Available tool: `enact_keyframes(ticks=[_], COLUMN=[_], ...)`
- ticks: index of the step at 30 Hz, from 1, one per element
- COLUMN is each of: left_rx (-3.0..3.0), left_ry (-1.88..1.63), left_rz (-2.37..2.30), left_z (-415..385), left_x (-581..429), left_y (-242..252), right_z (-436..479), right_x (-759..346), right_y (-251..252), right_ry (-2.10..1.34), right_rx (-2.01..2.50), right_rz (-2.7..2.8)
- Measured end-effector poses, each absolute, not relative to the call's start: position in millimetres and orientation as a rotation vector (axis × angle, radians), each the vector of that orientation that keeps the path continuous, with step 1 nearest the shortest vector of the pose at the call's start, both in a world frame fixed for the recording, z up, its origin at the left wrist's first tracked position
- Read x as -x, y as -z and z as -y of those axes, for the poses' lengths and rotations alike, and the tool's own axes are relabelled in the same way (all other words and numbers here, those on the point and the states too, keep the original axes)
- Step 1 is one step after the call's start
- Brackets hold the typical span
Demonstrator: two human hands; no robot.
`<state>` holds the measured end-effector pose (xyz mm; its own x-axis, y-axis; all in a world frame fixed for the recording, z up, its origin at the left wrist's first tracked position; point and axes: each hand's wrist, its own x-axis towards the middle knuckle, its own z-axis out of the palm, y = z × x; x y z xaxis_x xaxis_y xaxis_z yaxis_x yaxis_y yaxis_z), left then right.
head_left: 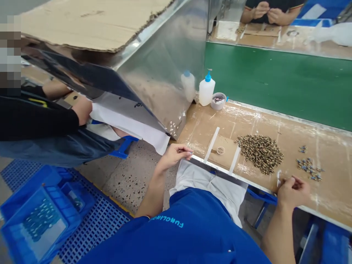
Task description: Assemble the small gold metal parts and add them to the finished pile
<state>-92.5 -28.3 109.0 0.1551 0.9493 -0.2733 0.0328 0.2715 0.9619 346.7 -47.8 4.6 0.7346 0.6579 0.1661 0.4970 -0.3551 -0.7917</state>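
My left hand (pixel 176 156) is over the table's front edge, its thumb and fingertips pinched on a small bluish part (pixel 191 153) too tiny to name. My right hand (pixel 293 191) is at the front edge farther right, with fingers curled together; whatever may be in them is hidden. Just beyond it lies a loose group of small brass parts with blue tips (pixel 309 167). To its left is a large heap of small brass-coloured metal pieces (pixel 260 152). Between the hands, a small clear ring (pixel 220 150) sits on a cardboard pad (pixel 227 156) edged by white strips.
A white bottle with a blue cap (pixel 206 90) and a small round tub (pixel 218 101) stand at the back, beside a tall metal box (pixel 162 73). Behind runs a green belt (pixel 275 77). Co-workers' arms (pixel 275 14) show across it and at left. Blue bins (pixel 41 220) are on the floor.
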Motion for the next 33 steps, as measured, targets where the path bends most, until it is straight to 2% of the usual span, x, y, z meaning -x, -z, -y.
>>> enact_keyframes(ticks=[8, 19, 22, 28, 33], left_rx=[-1.079, -0.979, -0.996, -1.123, -1.146], left_ry=[-0.977, -0.915, -0.929, -0.94, -0.995], left_rz=[-1.165, -1.149, -1.15, -1.148, -1.103], left_z=[-15, -5, -2, 0, 1], left_x=[38, 10, 7, 4, 2], left_y=[-58, -10, -7, -1, 6], right_z=[46, 46, 43, 27, 10], right_x=[-342, -330, -296, -224, -193], right_y=[-3, -7, -12, -11, -5], right_ry=[-0.13, -0.127, -0.269, -0.902, -1.001], right_rx=[2.016, 1.819, 1.782, 1.546, 1.416], right_rz=[0.726, 0.677, 0.814, 1.267, 1.395])
